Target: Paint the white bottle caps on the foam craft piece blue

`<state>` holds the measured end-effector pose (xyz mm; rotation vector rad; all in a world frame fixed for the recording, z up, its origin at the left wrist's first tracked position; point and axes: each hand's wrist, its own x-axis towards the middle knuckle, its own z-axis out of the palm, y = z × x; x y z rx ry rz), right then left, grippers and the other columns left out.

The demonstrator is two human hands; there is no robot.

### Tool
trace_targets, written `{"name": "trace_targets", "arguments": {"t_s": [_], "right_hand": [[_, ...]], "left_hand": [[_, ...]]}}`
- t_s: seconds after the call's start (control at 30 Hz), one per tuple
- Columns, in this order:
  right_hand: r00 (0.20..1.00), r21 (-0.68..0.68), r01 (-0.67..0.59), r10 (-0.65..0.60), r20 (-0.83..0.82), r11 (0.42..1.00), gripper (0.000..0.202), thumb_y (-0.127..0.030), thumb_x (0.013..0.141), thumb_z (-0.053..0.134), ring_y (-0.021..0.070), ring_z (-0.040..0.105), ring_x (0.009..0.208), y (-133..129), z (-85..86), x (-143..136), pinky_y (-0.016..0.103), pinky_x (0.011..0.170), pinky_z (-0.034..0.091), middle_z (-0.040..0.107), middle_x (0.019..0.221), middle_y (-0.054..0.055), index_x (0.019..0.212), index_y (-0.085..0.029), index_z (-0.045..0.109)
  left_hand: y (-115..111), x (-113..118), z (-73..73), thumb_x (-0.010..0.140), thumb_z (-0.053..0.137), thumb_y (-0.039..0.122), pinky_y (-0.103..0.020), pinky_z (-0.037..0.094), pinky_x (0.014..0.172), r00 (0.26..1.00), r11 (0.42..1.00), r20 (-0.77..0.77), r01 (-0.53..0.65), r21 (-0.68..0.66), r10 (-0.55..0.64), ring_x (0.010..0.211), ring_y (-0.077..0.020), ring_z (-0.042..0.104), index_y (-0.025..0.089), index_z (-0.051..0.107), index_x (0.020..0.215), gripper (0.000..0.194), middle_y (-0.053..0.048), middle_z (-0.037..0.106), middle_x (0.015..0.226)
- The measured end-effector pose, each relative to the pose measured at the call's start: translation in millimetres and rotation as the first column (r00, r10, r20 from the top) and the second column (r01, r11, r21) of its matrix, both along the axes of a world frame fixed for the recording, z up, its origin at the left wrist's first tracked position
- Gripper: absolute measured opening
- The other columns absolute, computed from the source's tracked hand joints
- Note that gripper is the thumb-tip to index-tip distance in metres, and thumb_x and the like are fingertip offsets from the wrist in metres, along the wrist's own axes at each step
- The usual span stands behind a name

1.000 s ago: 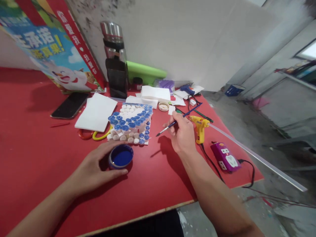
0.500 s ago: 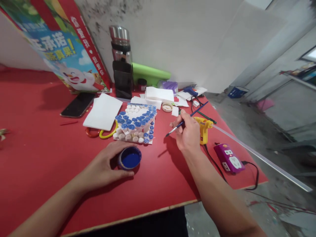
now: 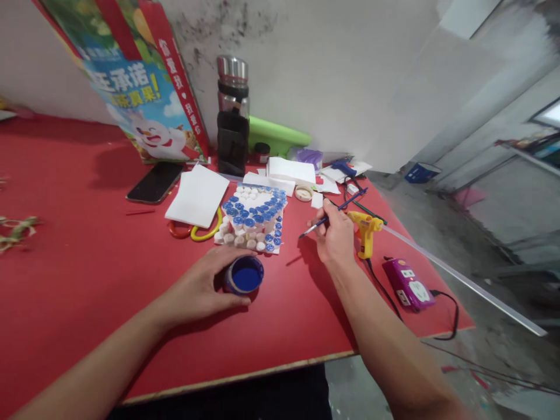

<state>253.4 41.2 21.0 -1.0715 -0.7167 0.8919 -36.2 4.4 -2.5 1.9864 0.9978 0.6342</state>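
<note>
A small jar [image 3: 245, 274] of deep blue paint is held at the near middle of the table by the left hand [image 3: 207, 289], whose thumb and fingers are closed around it. A thin brush [image 3: 312, 228] with a dark tip is pinched by the right hand [image 3: 336, 236], to the right of the jar and apart from it. Beyond the jar, a craft piece [image 3: 254, 216] is seen, covered with round pieces, some painted blue, some white.

The table [image 3: 280, 332] is red, and it is bordered at the far side by a pale, stained wall [image 3: 350, 87]. On the left, scissors [image 3: 203, 237] are partly covered by white paper [image 3: 196, 195], beside a phone [image 3: 155, 182]. Just beside the right hand, a yellow glue gun [image 3: 366, 230] is placed, its long stick stretched past the table edge.
</note>
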Motion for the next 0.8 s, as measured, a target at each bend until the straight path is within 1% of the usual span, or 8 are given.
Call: {"name": "trace_targets", "arguments": {"t_s": [0.13, 0.3, 0.4, 0.47, 0.57, 0.67, 0.8], "right_hand": [[0.999, -0.009, 0.015, -0.014, 0.034, 1.0, 0.052, -0.065, 0.086, 0.083, 0.0071, 0.033, 0.038, 0, 0.8, 1, 0.026, 0.047, 0.042, 0.039, 0.041, -0.011, 0.06, -0.024, 0.063], [0.999, -0.002, 0.016, -0.016, 0.047, 1.0, 0.054, -0.067, 0.087, 0.082, 0.0066, 0.032, 0.038, 0, 0.1, 4, 0.026, 0.046, 0.042, 0.039, 0.043, -0.011, 0.06, -0.024, 0.063], [0.998, 0.007, 0.003, -0.003, 0.057, 1.0, 0.056, -0.069, 0.085, 0.083, 0.006, 0.034, 0.038, 0, -1.0, 2, 0.025, 0.045, 0.041, 0.043, 0.044, -0.011, 0.06, -0.023, 0.065], [0.996, 0.036, 0.018, -0.021, 0.088, 0.999, 0.057, -0.07, 0.085, 0.083, 0.0057, 0.036, 0.039, -1, -1.2, 0, 0.025, 0.044, 0.038, 0.047, 0.046, -0.009, 0.06, -0.023, 0.064], [0.981, 0.096, 0.026, -0.044, 0.19, 0.995, 0.058, -0.07, 0.087, 0.082, 0.0061, 0.041, 0.041, -6, -0.7, -4, 0.025, 0.042, 0.033, 0.056, 0.052, -0.006, 0.06, -0.023, 0.063], [0.944, 0.115, -0.012, -0.027, 0.328, 0.993, 0.056, -0.068, 0.091, 0.08, 0.0077, 0.043, 0.041, -14, 0.0, -9, 0.026, 0.042, 0.031, 0.056, 0.051, -0.005, 0.062, -0.022, 0.066], [0.87, 0.091, -0.115, 0.056, 0.489, 0.989, 0.056, -0.066, 0.095, 0.077, 0.01, 0.047, 0.042, -23, 0.2, -13, 0.026, 0.046, 0.038, 0.054, 0.046, -0.005, 0.062, -0.022, 0.07]], "left_hand": [[0, 1, 2.7, 0.074, 0.097, 0.038, -0.054, 0.058, 0.109, 1.0, 1.0, -0.014, 0.009, -0.017, -0.009, 0.129, -0.0371, 0.07, 0.031, 0.072, 0.137, 0.068, -0.009, 0.075, 0.139], [1, 2, 0.8, 0.075, 0.097, 0.041, -0.053, 0.057, 0.112, 1.0, 1.0, -0.001, 0.014, 0.006, -0.014, 0.127, -0.0356, 0.071, 0.03, 0.071, 0.139, 0.07, -0.009, 0.076, 0.138], [1, 3, -0.5, 0.075, 0.097, 0.042, -0.053, 0.058, 0.112, 1.0, 1.0, 0.027, 0.008, -0.009, -0.008, 0.125, -0.0353, 0.072, 0.029, 0.072, 0.139, 0.071, -0.009, 0.077, 0.137], [1, 3, -0.7, 0.074, 0.097, 0.041, -0.053, 0.057, 0.113, 1.0, 1.0, 0.031, 0.003, -0.014, -0.003, 0.127, -0.0356, 0.072, 0.028, 0.072, 0.139, 0.071, -0.01, 0.076, 0.138], [0, 2, 0.1, 0.073, 0.097, 0.041, -0.054, 0.058, 0.113, 1.0, 1.0, 0.023, -0.008, -0.012, 0.008, 0.129, -0.0367, 0.071, 0.028, 0.072, 0.138, 0.071, -0.011, 0.076, 0.139], [0, 2, 1.1, 0.073, 0.097, 0.042, -0.054, 0.059, 0.111, 0.999, 1.0, 0.033, -0.008, -0.019, 0.008, 0.128, -0.0371, 0.072, 0.027, 0.072, 0.137, 0.07, -0.012, 0.076, 0.138], [0, 3, 1.2, 0.074, 0.098, 0.043, -0.055, 0.058, 0.113, 0.999, 1.0, 0.04, -0.002, -0.002, 0.002, 0.131, -0.0376, 0.071, 0.027, 0.072, 0.139, 0.072, -0.012, 0.076, 0.14]]}}
